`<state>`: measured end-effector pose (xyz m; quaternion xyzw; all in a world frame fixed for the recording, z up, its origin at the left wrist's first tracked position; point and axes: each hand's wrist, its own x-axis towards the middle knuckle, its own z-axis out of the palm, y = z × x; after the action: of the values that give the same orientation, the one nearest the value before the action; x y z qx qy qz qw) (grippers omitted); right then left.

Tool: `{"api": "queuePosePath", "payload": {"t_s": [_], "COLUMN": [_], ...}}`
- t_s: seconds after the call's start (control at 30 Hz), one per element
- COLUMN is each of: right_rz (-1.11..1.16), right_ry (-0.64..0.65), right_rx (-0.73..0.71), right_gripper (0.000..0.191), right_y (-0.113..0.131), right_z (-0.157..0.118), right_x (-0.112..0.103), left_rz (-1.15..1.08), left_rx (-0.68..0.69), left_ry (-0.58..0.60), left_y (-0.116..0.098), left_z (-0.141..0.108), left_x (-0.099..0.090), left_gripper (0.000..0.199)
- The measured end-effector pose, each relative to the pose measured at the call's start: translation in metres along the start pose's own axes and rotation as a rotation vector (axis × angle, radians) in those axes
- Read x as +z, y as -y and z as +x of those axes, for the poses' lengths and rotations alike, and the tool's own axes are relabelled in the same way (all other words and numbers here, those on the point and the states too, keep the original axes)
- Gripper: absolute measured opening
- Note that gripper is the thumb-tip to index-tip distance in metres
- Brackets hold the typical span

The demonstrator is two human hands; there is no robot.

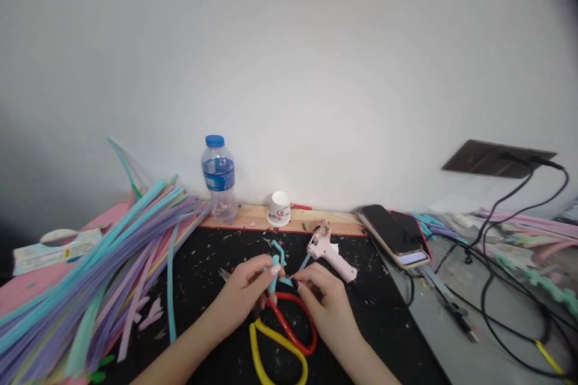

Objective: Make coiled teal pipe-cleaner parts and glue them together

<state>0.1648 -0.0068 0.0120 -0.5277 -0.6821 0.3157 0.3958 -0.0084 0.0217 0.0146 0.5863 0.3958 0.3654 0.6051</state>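
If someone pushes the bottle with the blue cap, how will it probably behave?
The bottle would probably tip rather easily, since it stands upright and is taller than wide. It seems light for its size, as no liquid is clearly visible inside. Once down, its round body might roll.

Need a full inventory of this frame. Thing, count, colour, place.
Chenille stems: many, multicoloured, heaped left; more far right
Packet: 1, white and blue, far left
Bottle: 1, clear with blue cap, by wall
Paper cup: 1, white, right of bottle
Glue gun: 1, pink, on mat
Scissors: 1 pair, red and yellow handles, between forearms
Phones: at least 2, dark-screened, right
Cables: several, black, right
Socket plate: 1, brown, wall right
Mat: 1, black, centre
Wall: 1, whitish, behind
Left hand: 1, bare, pinching light-blue chenille piece
Right hand: 1, bare, fingertips beside that piece
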Motion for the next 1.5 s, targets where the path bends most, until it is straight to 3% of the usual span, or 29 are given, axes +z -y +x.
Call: {"api": "queuePosePath", "payload": {"t_s": [0.2, 0.37, 0.47, 0.57, 0.67, 0.8, 0.97, 1.23, 1.37, 1.5], "right_rz": [0.257, 0.364, 0.124, -0.226, -0.624, -0.890, -0.665, -0.133, -0.021, -0.092], "right_ry": [-0.055, 0.014, -0.048, -0.252, -0.383, -0.299, -0.239, -0.221, -0.184, -0.088], "right_rx": [0.092, 0.098, -0.021, -0.147, -0.015, 0.254, 0.312, 0.141, 0.147, 0.055], "right_gripper": [0.011, 0.015, 0.012, 0.024, 0.042, 0.045, 0.038, 0.027, 0.035, 0.015], "right_y": [-0.004, -0.001, 0.000, -0.007, -0.019, -0.033, -0.034, -0.027, -0.032, -0.030], "right_z": [-0.004, -0.004, -0.001, 0.005, 0.010, 0.014, 0.018, 0.015, 0.006, 0.001], "right_x": [0.008, 0.010, 0.001, -0.011, -0.021, -0.027, -0.038, -0.034, -0.027, -0.025], "left_rz": [-0.131, -0.330, -0.390, -0.383, -0.277, -0.060, 0.172, 0.215, 0.191, 0.200], "left_rx": [-0.037, -0.114, -0.103, -0.128, -0.132, -0.066, 0.041, 0.067, 0.031, 0.044], "left_ry": [0.057, 0.052, -0.012, -0.109, -0.146, -0.163, -0.184, -0.223, -0.281, -0.333], "left_y": [-0.003, 0.001, 0.002, 0.003, 0.002, 0.001, 0.003, 0.004, 0.003, 0.003], "left_z": [-0.002, -0.002, -0.001, 0.000, 0.001, 0.000, -0.001, 0.002, 0.001, 0.000], "left_x": [0.006, 0.007, 0.007, 0.005, 0.003, 0.003, 0.003, 0.001, 0.000, 0.000], "left_gripper": [0.021, 0.024, 0.023, 0.023, 0.024, 0.025, 0.028, 0.021, 0.020, 0.017]}}
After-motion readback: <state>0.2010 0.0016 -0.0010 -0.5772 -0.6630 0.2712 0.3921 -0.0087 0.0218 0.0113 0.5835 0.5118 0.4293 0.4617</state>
